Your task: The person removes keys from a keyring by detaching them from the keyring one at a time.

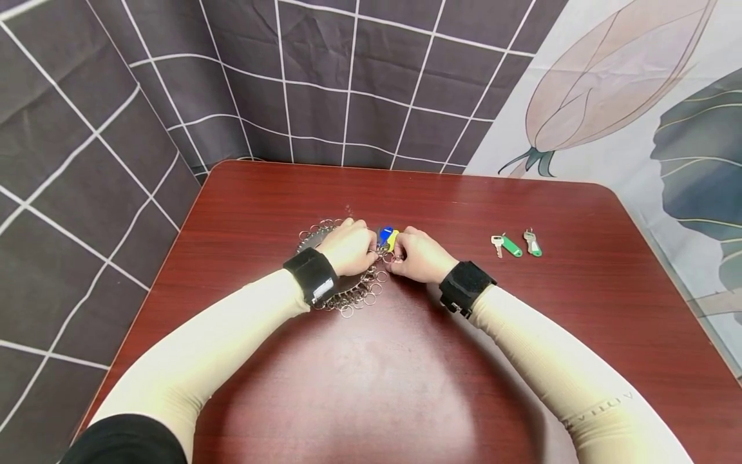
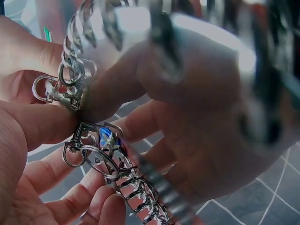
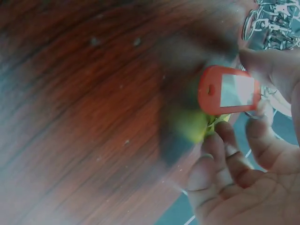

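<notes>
In the head view, my left hand (image 1: 350, 248) lies over a large round metal hoop strung with several snap hooks and small split rings (image 1: 355, 298). Its thumb and fingers grip the hoop's right side. Close beside it, my right hand (image 1: 422, 256) pinches a small snap hook (image 2: 77, 140) on that side of the hoop. A blue key tag (image 1: 386, 234) and a yellow key tag (image 1: 393, 240) lie between the hands. The right wrist view shows a red key tag (image 3: 213, 93) with a white label, hanging by the right fingers. The fingertips hide part of the hook.
Two keys with green tags, a left one (image 1: 511, 245) and a right one (image 1: 532, 243), lie on the red-brown table (image 1: 359, 399) to the right. A dark gridded curtain (image 1: 313, 77) hangs behind the table, and a flower-patterned cloth (image 1: 626, 103) at the right.
</notes>
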### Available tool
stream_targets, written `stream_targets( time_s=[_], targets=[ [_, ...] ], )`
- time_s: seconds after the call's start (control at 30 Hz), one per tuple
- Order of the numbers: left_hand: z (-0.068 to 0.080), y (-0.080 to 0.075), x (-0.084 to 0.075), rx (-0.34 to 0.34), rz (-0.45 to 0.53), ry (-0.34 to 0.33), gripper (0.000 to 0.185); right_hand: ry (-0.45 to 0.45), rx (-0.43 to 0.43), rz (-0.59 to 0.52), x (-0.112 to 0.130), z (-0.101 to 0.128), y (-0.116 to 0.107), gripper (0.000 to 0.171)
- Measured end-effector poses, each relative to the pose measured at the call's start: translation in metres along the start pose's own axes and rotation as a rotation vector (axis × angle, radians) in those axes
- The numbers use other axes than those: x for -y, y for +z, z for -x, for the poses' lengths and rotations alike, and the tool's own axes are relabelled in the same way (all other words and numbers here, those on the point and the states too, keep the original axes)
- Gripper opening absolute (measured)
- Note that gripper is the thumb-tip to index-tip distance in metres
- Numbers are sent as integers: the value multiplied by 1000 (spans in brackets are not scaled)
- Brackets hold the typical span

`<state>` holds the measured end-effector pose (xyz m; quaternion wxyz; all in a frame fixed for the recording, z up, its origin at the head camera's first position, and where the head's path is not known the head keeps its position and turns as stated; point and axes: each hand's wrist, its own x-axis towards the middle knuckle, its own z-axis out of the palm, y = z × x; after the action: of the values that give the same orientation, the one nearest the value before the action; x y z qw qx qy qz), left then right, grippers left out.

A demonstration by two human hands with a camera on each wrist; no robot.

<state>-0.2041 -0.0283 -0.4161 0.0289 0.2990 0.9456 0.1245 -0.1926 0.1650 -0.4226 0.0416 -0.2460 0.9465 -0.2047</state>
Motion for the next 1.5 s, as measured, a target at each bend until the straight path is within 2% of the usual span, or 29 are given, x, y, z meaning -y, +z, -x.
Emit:
stream_targets(
  time_s=[0.2,0.33,0.47,0.6,0.7,0.93,1.2,1.5],
  targets=[
    [-1,1,1,-14,10,-10,10,-88,-91,-82,-4,-2,-2,24],
    [-1,1,1,-23,26,-13,11,-79,-116,-117,-4,-3,-5,22],
    [-4,4,5,-61,44,12,8,-64,-134,-116,-3,-2,-7,19],
    [-5,5,8,-92,74,22,7,-37,-111,-132,-3,-1,-8,21],
    [-4,1,7,-81,87,9,8,-10,-88,-125,-4,0,-10,22],
    [1,-10,0,-48,84,-20,12,-13,-72,-111,-4,1,-15,4],
    [-1,-3,2,-87,100,-20,6,-3,-39,-170,-2,4,-18,5],
    [-4,1,0,-112,118,-26,14,-2,-61,-182,-2,5,-18,6]
  ],
)
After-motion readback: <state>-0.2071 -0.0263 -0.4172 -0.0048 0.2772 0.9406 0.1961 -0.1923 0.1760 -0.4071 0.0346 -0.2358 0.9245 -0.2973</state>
